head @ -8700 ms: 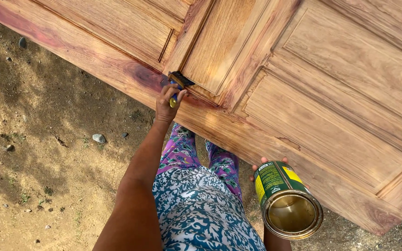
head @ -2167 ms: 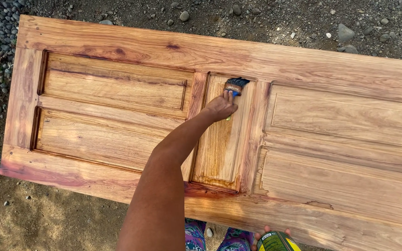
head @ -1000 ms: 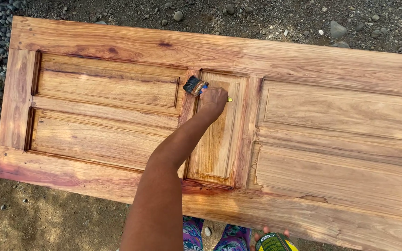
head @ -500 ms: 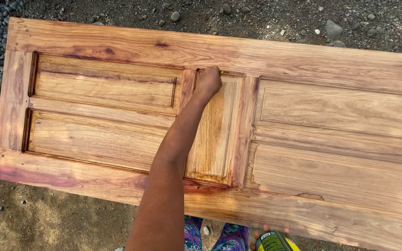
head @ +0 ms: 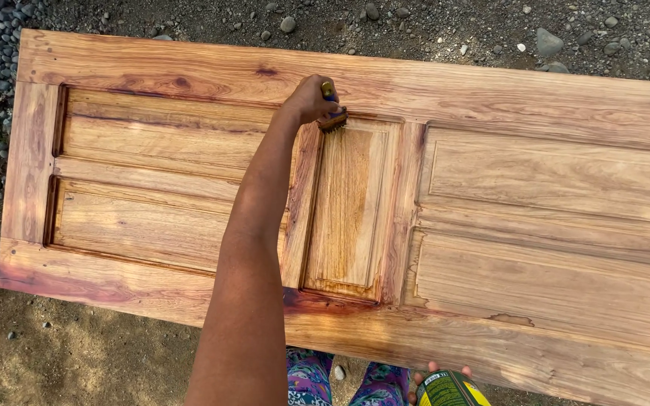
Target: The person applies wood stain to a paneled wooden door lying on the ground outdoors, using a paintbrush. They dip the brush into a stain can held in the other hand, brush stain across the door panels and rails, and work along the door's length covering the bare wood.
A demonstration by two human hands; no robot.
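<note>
Varnish work on a wooden panelled door [head: 536,173] that lies flat over gravel and sandy ground [head: 77,361]. Left hand [head: 310,99] reaches far across to the upper edge of the narrow centre panel [head: 347,210], fingers wrapped shut around the handle of a small brush [head: 332,116], whose bristles rest on the top groove of that panel. Right hand [head: 439,371] shows only as fingertips at the bottom edge of the view, curled around a green and yellow can [head: 445,389]; how tight that grip is cannot be told.

By the look of the wood, the left part is well along: the two left panels, the frame round them, the centre panel and the near rail are darker, glossy and reddish, with wet pooling in the grooves. Right of the centre panel, the large panels and the far right stretch of the frame look paler and matt, so they seem still uncoated. A blotchy edge near the lower right marks where the coated stretch ends. Roughly half appears covered, with the right half left to do
</note>
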